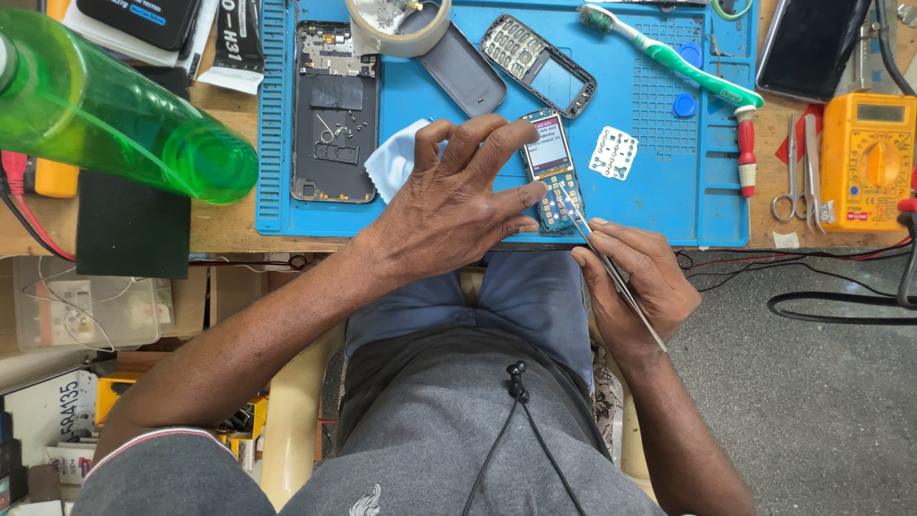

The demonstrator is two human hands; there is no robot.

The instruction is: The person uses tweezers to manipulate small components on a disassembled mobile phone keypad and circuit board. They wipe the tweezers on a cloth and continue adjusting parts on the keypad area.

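A green bottle [115,115], toothbrush [673,55] and orange multimeter [867,158] lie about.

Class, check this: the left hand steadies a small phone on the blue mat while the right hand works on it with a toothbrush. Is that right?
Not quite. The head view shows the right hand holding tweezers, not a toothbrush; the toothbrush lies untouched on the mat. The left hand does steady the phone.
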